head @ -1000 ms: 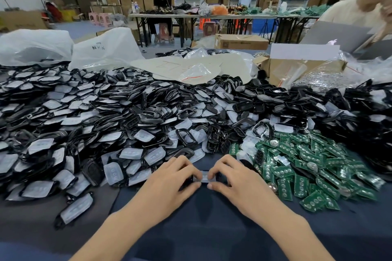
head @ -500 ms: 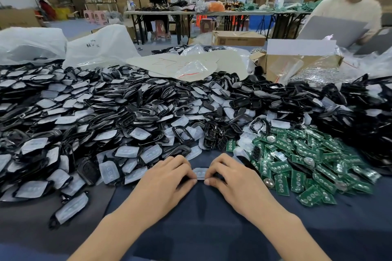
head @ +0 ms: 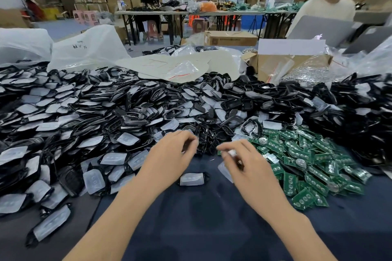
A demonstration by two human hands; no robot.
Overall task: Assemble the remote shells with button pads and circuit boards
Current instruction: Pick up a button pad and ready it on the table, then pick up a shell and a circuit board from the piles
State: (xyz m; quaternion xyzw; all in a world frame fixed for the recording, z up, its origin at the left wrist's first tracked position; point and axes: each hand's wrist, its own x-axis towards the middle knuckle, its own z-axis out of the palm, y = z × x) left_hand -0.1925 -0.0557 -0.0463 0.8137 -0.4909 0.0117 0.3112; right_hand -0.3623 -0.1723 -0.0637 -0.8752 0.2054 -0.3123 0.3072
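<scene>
Hovering over the worktop (head: pixel 212 231), the left grip (head: pixel 169 154) curls, its hold untellable through blur; the right grip (head: pixel 246 165) pinches a pale piece (head: pixel 231 152). A padded shell (head: pixel 192 179) lies between them, circuit boards (head: pixel 307 161) just beside.

A dark blue table (head: pixel 191 229) bearing heaped black remote shells (head: pixel 106 116), green circuit boards (head: pixel 307 159), and one padded shell (head: pixel 192 179).

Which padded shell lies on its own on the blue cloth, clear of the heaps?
The padded shell lying between the left hand and right hand, slightly nearer the camera. Bare cloth surrounds it; the rest overlap in heaps.
</scene>
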